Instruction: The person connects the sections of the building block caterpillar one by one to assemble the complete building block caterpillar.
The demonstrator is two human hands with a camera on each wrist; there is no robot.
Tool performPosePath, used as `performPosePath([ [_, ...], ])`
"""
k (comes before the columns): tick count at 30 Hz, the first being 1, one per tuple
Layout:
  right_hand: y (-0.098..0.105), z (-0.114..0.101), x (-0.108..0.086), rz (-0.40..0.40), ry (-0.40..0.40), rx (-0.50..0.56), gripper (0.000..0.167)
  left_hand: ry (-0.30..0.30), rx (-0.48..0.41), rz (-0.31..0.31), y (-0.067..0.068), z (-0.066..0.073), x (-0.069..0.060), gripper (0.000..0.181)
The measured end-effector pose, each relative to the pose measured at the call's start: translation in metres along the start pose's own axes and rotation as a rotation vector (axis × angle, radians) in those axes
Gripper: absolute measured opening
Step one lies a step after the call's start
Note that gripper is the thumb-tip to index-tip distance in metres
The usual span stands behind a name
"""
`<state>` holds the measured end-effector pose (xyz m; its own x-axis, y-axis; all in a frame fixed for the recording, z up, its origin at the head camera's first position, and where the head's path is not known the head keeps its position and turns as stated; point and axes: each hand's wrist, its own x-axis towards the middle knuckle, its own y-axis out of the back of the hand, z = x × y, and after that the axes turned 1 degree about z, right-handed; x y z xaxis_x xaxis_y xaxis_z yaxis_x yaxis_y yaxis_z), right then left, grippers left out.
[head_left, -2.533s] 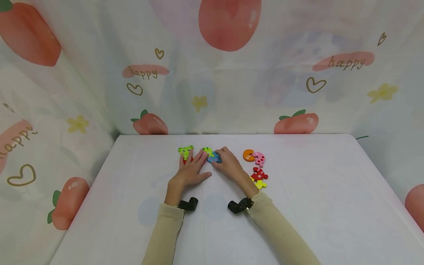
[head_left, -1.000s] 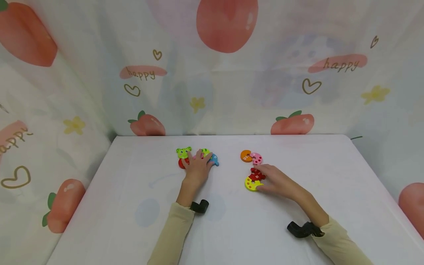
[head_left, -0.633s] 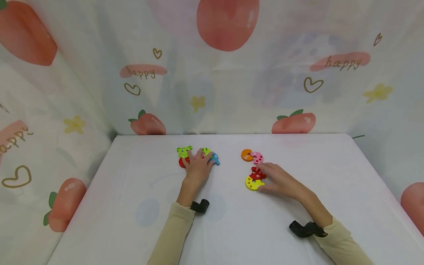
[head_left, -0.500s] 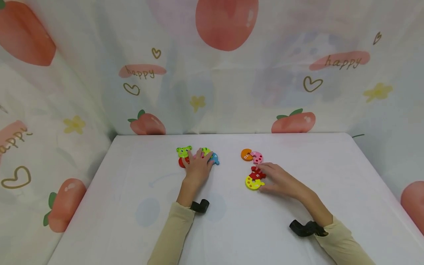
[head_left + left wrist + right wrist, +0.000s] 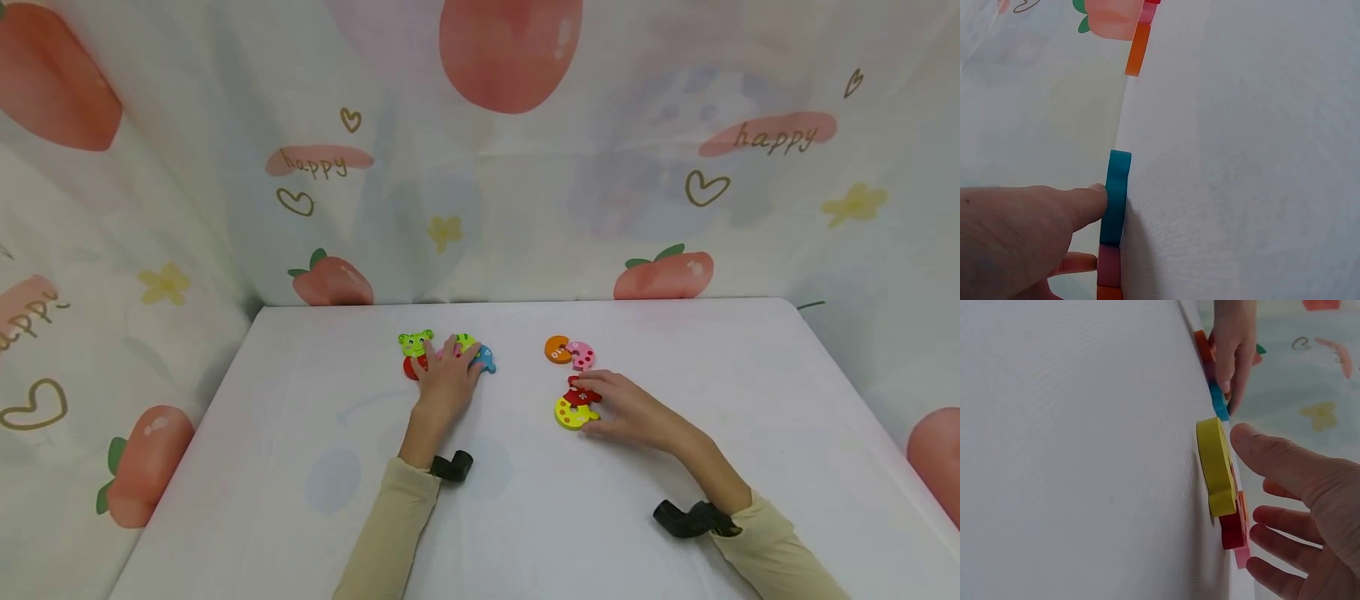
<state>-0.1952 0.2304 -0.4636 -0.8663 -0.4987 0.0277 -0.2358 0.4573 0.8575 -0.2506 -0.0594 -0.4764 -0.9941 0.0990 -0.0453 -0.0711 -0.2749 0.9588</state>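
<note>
My left hand lies with spread fingers over a row of wooden puzzle pieces. At the row's left end is a green animal-head piece above a red piece; the fingers hide parts of the middle. In the left wrist view the thumb touches the blue piece at the other end. My right hand hovers with loosely bent fingers beside a red piece joined to a yellow spotted piece. Its thumb is close to the yellow piece, with no clear grip seen.
Just beyond the red piece, an orange piece and a pink spotted piece lie joined. Everything is on a white-covered table. A fruit-print cloth hangs behind its far edge.
My right hand has left the blue piece and moved right to the red and yellow pieces. My left hand has shifted right along the row. Both are nearly still over the last second.
</note>
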Motion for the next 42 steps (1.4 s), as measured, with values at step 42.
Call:
performPosePath([
  [42, -0.023, -0.027, -0.002, -0.036, 0.161, -0.175, 0.041, -0.003, 0.009, 0.013, -0.004, -0.001, 0.000, 0.047],
])
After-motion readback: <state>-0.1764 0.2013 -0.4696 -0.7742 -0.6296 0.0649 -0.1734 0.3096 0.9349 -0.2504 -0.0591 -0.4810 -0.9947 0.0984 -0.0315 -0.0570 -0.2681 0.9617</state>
